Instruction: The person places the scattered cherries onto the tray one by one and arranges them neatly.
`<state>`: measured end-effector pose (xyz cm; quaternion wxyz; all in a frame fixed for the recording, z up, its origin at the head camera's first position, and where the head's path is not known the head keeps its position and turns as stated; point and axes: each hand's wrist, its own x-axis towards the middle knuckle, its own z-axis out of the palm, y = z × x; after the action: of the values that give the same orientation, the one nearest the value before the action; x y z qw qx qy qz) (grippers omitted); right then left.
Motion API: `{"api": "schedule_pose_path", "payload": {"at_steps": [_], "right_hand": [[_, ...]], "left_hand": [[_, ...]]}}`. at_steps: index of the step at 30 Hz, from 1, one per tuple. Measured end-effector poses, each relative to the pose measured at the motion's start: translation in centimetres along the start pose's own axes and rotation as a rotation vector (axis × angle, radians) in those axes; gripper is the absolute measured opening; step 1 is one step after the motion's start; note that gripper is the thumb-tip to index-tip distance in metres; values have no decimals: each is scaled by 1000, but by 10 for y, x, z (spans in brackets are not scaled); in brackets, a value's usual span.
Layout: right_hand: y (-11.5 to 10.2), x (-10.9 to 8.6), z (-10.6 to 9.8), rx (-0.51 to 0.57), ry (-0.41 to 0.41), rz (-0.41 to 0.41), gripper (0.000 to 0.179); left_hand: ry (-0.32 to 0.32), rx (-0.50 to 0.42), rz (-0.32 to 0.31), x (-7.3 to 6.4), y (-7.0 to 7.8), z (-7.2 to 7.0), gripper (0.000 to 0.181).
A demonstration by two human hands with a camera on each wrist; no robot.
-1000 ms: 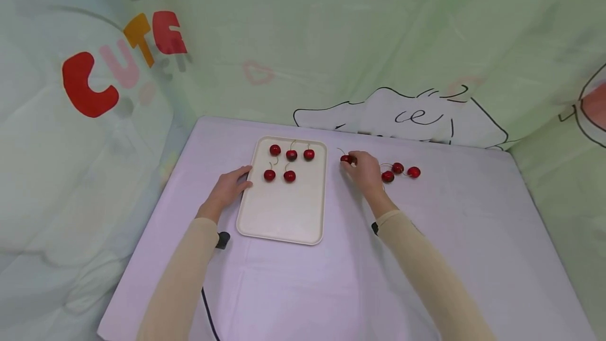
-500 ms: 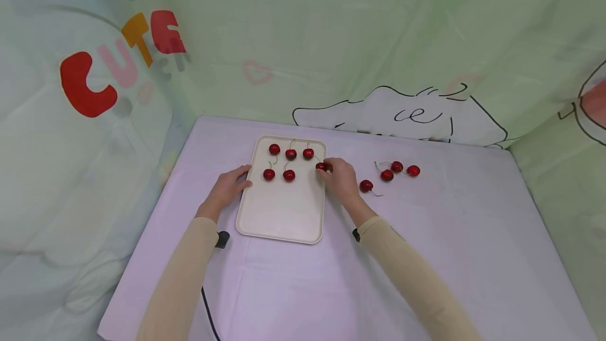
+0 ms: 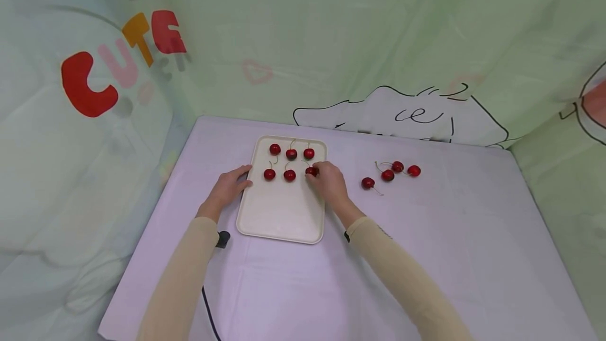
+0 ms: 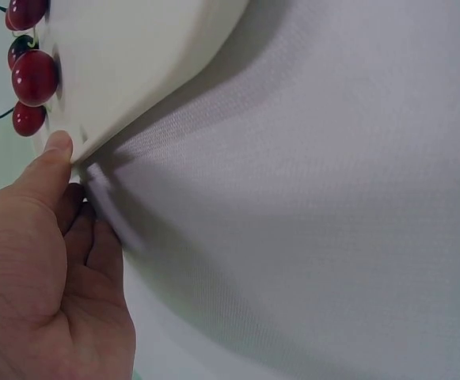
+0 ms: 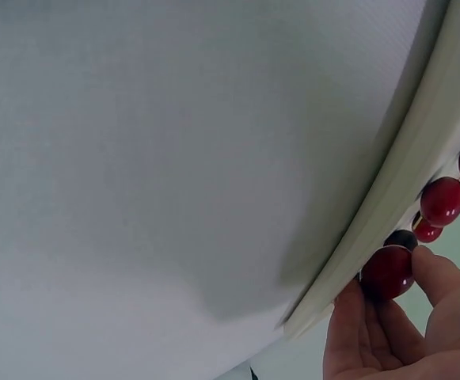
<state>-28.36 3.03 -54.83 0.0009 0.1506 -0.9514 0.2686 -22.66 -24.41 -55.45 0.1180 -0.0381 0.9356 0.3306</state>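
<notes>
In the head view, a cream rectangular tray [image 3: 281, 214] carries red cherries with stems, a back row of three and two more in front of it. My right hand [image 3: 330, 183] pinches a cherry [image 3: 310, 171] between thumb and fingers, low over the tray at the right end of the front row. The right wrist view shows this cherry [image 5: 388, 272] close up, just inside the tray rim. My left hand [image 3: 226, 188] touches the tray's left edge. Its thumb [image 4: 57, 146] rests against the rim in the left wrist view, the other fingers beside it.
To the right of the tray, a single cherry [image 3: 367, 183] lies on the pale cloth, with a cluster of three cherries [image 3: 397, 167] behind it. A black cable [image 3: 208, 309] runs by the left forearm. Printed fabric [image 3: 360, 41] hangs behind the table.
My right hand has carried a cherry leftward from the table to the tray's front row, uncovering a single cherry on the cloth. The left hand has stayed at the tray edge.
</notes>
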Motion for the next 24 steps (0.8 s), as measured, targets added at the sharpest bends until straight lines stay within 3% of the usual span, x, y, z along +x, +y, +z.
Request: {"api": "schedule_pose_path", "payload": {"at_steps": [10, 24], "right_hand": [[1, 0, 5, -35, -40, 15, 35], [-1, -1, 5, -24, -16, 21, 41]], "left_hand": [[-3, 7, -2, -1, 1, 0, 55], [-1, 19, 5, -2, 2, -1, 55]]}}
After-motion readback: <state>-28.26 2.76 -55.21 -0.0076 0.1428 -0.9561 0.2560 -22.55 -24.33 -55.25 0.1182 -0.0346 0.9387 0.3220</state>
